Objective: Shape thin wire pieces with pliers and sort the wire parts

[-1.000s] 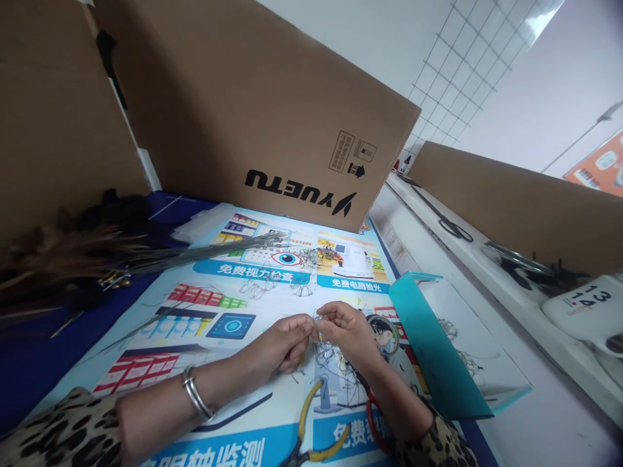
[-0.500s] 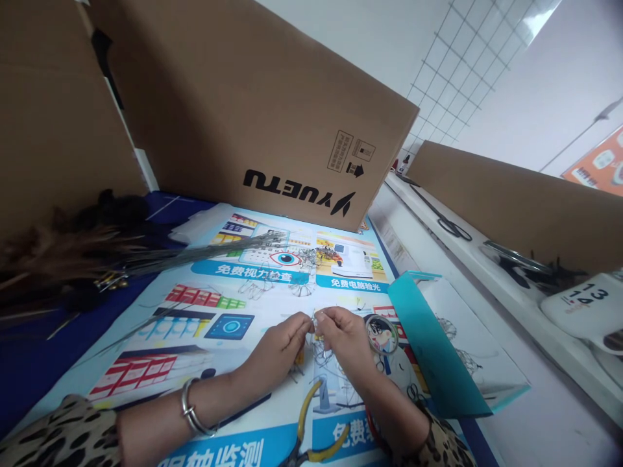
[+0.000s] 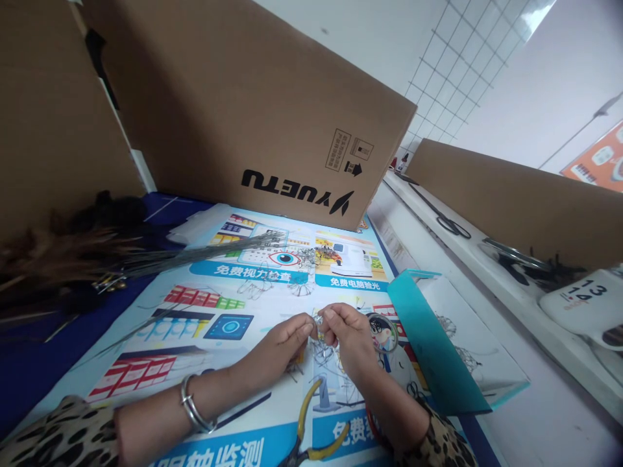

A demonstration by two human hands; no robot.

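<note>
Fingertips of both hands meet over the printed sheet. My left hand (image 3: pixel 289 338) is closed in a pinch, and my right hand (image 3: pixel 348 334) pinches just beside it. Between them is a small piece of thin wire (image 3: pixel 318 319); its exact shape is too fine to make out. Below the fingers lies a loose tangle of bent wire (image 3: pixel 322 353). Pliers with yellow handles (image 3: pixel 304 415) lie near the front edge. Beside my right wrist is a round clear-rimmed ring or roll (image 3: pixel 383 332).
Long straight wires (image 3: pixel 214 253) and dark feathery material (image 3: pixel 58 259) lie at the left. Wire shapes (image 3: pixel 302 283) are on the sheet further back. A teal-sided box (image 3: pixel 428 350) holds wire pieces at right. Cardboard (image 3: pixel 204 110) walls the back. Scissors (image 3: pixel 452 226) and a mug (image 3: pixel 579 301) stand on the ledge.
My right hand's fingers have shifted slightly and drawn a little apart from the left, showing more of the wire between them. My left hand stays nearly in place.
</note>
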